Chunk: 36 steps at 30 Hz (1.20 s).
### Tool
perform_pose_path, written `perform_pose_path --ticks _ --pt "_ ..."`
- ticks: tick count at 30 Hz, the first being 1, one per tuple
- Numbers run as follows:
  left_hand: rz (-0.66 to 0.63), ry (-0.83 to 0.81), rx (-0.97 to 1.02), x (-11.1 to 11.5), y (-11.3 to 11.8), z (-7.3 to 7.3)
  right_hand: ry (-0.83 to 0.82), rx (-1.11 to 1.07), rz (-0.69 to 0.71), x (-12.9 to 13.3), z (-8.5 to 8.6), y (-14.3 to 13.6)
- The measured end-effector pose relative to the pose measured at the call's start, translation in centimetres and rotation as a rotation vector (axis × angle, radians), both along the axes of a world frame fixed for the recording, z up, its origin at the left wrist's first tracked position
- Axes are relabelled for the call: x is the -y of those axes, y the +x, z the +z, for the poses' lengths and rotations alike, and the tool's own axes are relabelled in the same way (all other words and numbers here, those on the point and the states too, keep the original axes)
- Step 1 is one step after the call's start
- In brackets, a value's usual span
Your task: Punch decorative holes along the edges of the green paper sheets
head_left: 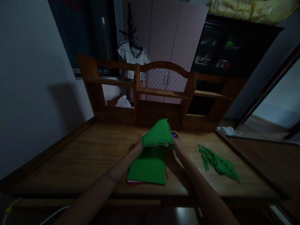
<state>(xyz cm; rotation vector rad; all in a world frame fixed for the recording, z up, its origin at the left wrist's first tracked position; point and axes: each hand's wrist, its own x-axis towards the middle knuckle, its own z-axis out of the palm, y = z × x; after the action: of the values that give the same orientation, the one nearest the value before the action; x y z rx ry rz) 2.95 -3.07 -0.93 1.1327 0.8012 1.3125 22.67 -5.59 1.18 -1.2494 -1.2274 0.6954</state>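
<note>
The person's left hand point(138, 146) and right hand point(179, 145) are bare, as are both slender forearms point(125, 162); a thin band point(112, 177) circles the left one, its colour hard to tell.

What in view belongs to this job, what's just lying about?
Part of the job:
green sheet with dotted edges, in the left hand
purple item at the right hand, too small to identify
paper stack below the sheet
green scraps to the right, probably

Just lying about:
white shirt, hanging
yellow bundle atop the dark cabinet
</note>
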Motion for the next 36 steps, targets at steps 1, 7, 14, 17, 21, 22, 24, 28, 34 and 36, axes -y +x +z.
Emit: perform_pose_path --ticks 1,7,14,17,21,22,24,28,34,36 --pt "0.059 -0.024 0.042 -0.2 -0.1 -0.4 -0.006 -0.003 -0.019 -0.1 -0.1 0.0" --pt "-0.022 -0.075 0.116 -0.8 -0.2 -0.8 -0.001 -0.029 -0.029 -0.3 -0.5 -0.1" --pt "-0.096 -0.183 0.093 -1.8 0.2 -0.4 -0.029 -0.029 -0.043 -0.5 -0.8 0.0" --pt "-0.087 -0.179 0.034 -2.0 0.2 -0.8 -0.028 -0.015 -0.039 -0.6 -0.8 0.0" --pt "-0.072 -0.188 -0.121 -1.7 0.3 -0.7 -0.021 -0.006 -0.052 -0.5 -0.6 0.0" --pt "-0.075 -0.187 -0.148 -1.5 0.3 -0.6 -0.021 -0.005 -0.055 -0.5 -0.6 -0.1" --pt "-0.098 -0.182 -0.192 -1.3 0.4 -0.3 -0.028 -0.008 -0.053 -0.4 -0.4 -0.1" --pt "-0.164 -0.161 -0.268 -0.9 0.6 0.3 -0.038 -0.070 0.004 -0.1 0.0 -0.3" --pt "-0.287 -0.074 -0.293 0.0 1.1 0.9 -0.078 -0.146 0.154 0.0 0.6 -0.4" --pt "-0.355 -0.025 -0.284 0.2 1.3 0.9 -0.079 -0.118 0.146 0.2 0.7 -0.4"
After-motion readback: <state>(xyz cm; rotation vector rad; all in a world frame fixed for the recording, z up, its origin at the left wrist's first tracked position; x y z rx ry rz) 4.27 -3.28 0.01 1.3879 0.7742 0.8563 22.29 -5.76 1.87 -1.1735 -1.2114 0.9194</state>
